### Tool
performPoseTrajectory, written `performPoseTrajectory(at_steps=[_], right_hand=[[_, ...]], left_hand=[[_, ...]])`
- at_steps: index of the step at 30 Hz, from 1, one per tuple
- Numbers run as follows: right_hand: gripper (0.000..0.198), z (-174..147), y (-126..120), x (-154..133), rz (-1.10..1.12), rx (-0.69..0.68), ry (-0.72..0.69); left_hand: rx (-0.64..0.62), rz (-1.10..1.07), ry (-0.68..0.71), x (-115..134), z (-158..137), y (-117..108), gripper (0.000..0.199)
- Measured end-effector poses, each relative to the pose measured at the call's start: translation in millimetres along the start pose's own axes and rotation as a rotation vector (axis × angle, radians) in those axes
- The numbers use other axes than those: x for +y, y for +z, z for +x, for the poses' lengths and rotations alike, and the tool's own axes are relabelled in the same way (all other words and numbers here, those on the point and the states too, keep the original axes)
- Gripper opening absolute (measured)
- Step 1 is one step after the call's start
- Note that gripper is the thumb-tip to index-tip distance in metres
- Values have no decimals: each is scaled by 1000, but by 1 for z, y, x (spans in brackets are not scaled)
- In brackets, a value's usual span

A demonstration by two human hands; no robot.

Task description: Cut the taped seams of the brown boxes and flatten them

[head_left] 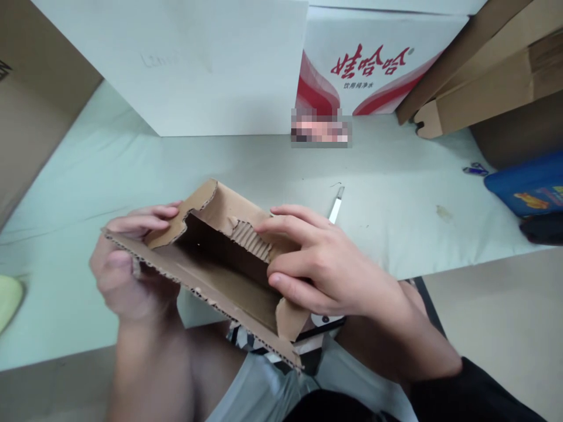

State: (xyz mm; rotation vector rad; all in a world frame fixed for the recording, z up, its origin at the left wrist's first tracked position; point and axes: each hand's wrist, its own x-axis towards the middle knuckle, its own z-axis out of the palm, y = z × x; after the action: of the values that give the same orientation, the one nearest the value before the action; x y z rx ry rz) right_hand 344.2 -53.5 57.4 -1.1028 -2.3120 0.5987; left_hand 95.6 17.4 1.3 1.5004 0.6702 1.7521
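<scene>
A small brown cardboard box (246, 305), its top side open and its edges rough, is held tilted above my lap. My left hand (132, 258) grips its left end, thumb on the near wall and fingers behind the end flap. On the far wall a patch of torn paper (250, 237) bares the corrugated ridges. My right hand (312, 258) is closed over the right part of that wall, its fingers on the cardboard beside the torn patch. Beyond the right hand a white utility knife (336, 206) lies on the pale green table cover (396, 176), blade pointing away.
Large white cartons (229, 70) stand at the back, one a printed carton (373, 35) with red lettering. Brown cardboard (488, 82) and a blue package (528, 184) are at the right. Another brown carton (44, 99) rises at left, with a light green object (9, 302) near the edge.
</scene>
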Motion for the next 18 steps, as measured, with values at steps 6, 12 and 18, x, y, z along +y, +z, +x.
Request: performPoseTrajectory(at_steps=[6, 12, 18], right_hand=[[44, -2, 2, 0, -10, 52, -15], [59, -5, -5, 4, 119, -11, -90], [65, -9, -1, 3, 95, 13, -84]], left_hand=[[1, 3, -22, -1, 0, 0, 23], [-48, -8, -32, 4, 3, -6, 30], [8, 67, 70, 3, 2, -9, 50]])
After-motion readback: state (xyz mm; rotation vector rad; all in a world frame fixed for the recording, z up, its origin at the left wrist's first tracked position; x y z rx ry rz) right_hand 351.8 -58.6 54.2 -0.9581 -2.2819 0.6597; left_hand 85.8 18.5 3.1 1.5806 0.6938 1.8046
